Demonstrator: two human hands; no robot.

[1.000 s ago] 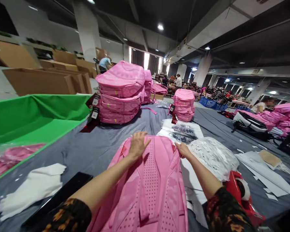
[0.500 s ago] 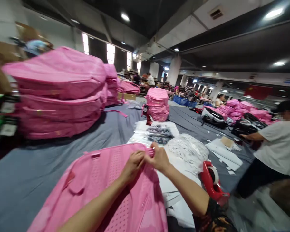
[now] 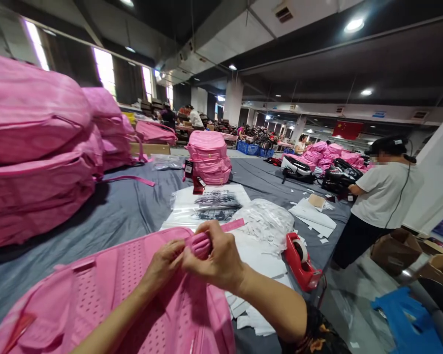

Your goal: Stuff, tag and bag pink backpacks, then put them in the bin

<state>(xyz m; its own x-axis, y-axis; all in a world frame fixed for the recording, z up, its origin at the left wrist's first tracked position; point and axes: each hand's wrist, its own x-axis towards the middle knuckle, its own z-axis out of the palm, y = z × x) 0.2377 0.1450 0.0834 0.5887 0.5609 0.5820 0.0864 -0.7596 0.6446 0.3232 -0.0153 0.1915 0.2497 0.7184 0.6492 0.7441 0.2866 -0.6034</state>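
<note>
A pink backpack (image 3: 127, 260) lies in front of me with its perforated back panel and shoulder straps facing up. Between my hands is a pink webbing strap (image 3: 200, 245), folded into a small roll, its flat end sticking out to the right. My right hand (image 3: 221, 255) is closed around this roll, thumb and fingers pinching it. My left hand (image 3: 166, 260) is closed too, its fingertips pinching at the strap's inner side by the backpack's top edge; the exact grip is partly hidden.
Large pink backpacks (image 3: 33, 147) stand stacked at left, and a smaller pink backpack (image 3: 208, 157) stands farther back. Right of my hands are a clear bag of white slips (image 3: 268, 221), a red tape dispenser (image 3: 300, 263) and paper sheets. A co-worker (image 3: 386, 191) stands at right.
My view has swung right, so the stacked backpacks shift left and more of the co-worker shows. The strap now appears as a thick roll in my right hand, with its end sticking out.
</note>
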